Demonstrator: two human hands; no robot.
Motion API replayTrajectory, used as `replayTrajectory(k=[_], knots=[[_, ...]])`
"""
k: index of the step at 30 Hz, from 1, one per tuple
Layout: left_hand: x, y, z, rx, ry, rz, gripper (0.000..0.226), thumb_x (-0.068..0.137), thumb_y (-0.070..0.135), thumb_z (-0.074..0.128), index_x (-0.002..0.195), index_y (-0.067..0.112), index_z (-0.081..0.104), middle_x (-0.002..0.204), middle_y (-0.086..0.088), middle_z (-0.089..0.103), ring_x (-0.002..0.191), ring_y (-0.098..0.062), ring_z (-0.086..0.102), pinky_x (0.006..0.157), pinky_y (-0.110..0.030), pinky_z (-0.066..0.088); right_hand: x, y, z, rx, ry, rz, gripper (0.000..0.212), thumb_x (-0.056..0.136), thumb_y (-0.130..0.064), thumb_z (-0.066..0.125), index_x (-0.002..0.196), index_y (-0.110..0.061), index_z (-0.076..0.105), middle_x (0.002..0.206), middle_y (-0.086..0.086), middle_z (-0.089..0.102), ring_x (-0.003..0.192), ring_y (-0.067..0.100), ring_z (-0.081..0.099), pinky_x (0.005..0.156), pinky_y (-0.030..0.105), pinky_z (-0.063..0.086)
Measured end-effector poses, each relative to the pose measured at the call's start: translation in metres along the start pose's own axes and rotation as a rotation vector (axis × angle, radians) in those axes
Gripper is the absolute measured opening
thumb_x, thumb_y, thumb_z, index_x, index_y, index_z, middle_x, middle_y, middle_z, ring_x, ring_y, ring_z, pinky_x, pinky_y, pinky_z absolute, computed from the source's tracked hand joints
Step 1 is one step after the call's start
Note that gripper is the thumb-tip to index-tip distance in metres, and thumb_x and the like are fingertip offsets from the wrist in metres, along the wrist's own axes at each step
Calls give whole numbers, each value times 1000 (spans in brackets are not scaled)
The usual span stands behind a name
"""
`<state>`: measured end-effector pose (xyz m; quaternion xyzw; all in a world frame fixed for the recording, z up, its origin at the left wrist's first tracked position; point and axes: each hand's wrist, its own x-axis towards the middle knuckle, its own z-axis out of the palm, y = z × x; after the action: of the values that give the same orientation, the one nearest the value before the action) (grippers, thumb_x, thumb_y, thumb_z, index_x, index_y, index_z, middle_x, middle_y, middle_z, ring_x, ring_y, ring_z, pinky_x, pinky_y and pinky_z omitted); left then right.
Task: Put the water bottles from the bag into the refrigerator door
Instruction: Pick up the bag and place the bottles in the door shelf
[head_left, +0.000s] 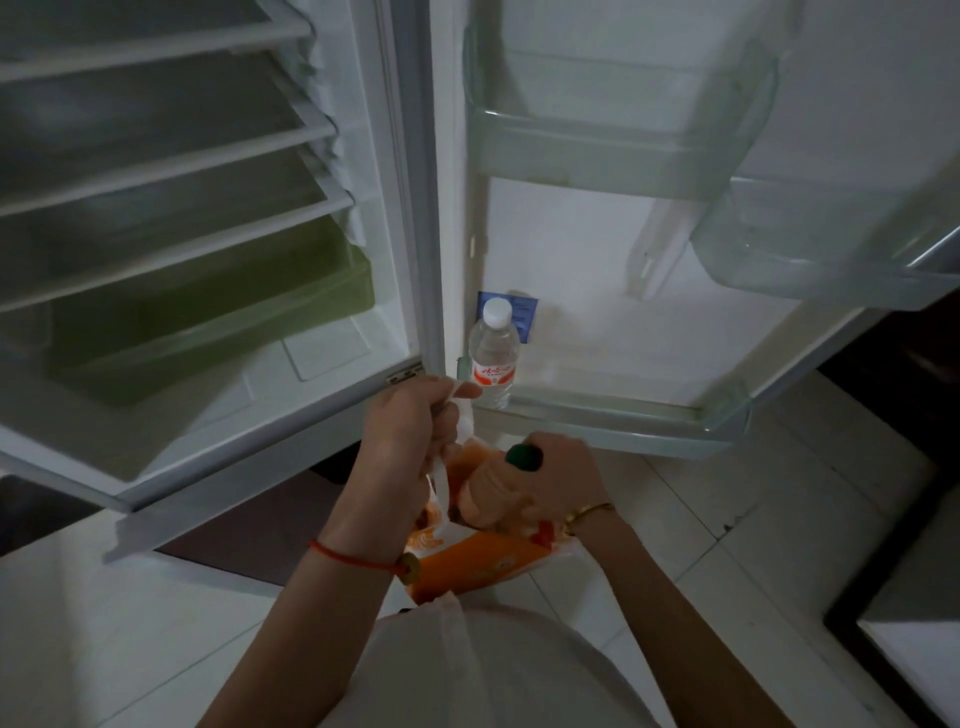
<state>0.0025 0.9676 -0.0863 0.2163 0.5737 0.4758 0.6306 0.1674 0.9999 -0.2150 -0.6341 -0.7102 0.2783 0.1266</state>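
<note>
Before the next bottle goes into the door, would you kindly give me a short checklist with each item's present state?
1. Door open: ok.
2. Room on the bottom shelf beside the white-capped bottle: ok.
3. Right hand grips the green-capped bottle: ok.
4. Left hand holds the bag by its handle: ok.
5. Green-capped bottle clear of the bag: not ok, its lower part is inside.
6. More bottles left in the bag: cannot tell.
</note>
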Motion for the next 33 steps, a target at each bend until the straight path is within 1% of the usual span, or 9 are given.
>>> replayTrajectory(k=[3,7,9,12,14,18,24,27,33], knots=[[-3,-1,7,7,-14,7,31,98,12,39,78,6,62,38,8,28,31,-4,23,34,-16,23,-10,-7,-37,50,155,-48,31,80,-43,71,76,-14,62,64,-4,55,60,10,48,57,18,34],[-4,-1,15,38,-22,35,30,97,8,38,78,4,61,36,9,28,30,-4,23,34,-17,24,-16,-25,-90,89,418,-190,23,77,-35,77,81,-17,63,65,-7,51,57,0,45,56,8,35],[-3,-1,14,50,-3,43,30,97,8,38,79,5,62,38,8,28,32,-5,23,34,-17,25,-17,-34,-113,57,528,-264,24,79,-34,76,86,-15,63,70,-6,53,56,3,44,59,5,35],[-1,1,10,41,15,41,29,96,8,39,80,5,63,39,7,28,34,-6,22,36,-18,24,-14,-39,-136,44,617,-338,23,83,-31,72,88,-10,63,74,0,55,58,13,45,59,16,38],[1,3,8,24,21,35,29,97,9,40,80,3,63,37,8,28,32,-5,22,36,-17,24,-3,-39,-139,69,614,-337,21,85,-30,70,90,-11,62,75,1,54,59,15,46,60,19,38],[2,7,2,-5,17,48,29,96,7,39,79,1,62,36,8,26,30,-4,21,34,-16,22,31,-29,-121,79,569,-306,20,84,-26,71,92,-10,61,80,2,55,61,15,45,60,17,36],[6,9,-3,-11,23,50,29,96,6,40,77,2,61,37,7,27,31,-5,22,34,-16,25,76,-15,-79,119,458,-178,22,86,-22,69,96,-7,57,86,3,50,69,17,45,67,27,38],[7,9,-4,-10,17,33,30,98,7,38,79,2,61,38,7,27,31,-5,22,34,-17,24,87,-13,-69,112,402,-136,24,87,-23,67,99,-5,57,90,7,52,75,18,46,70,27,37],[9,8,-2,-6,18,37,32,99,8,38,76,2,61,37,6,27,30,-5,22,34,-15,24,99,-13,-63,119,406,-87,27,88,-27,67,101,-5,58,94,14,57,77,19,47,70,27,35]])
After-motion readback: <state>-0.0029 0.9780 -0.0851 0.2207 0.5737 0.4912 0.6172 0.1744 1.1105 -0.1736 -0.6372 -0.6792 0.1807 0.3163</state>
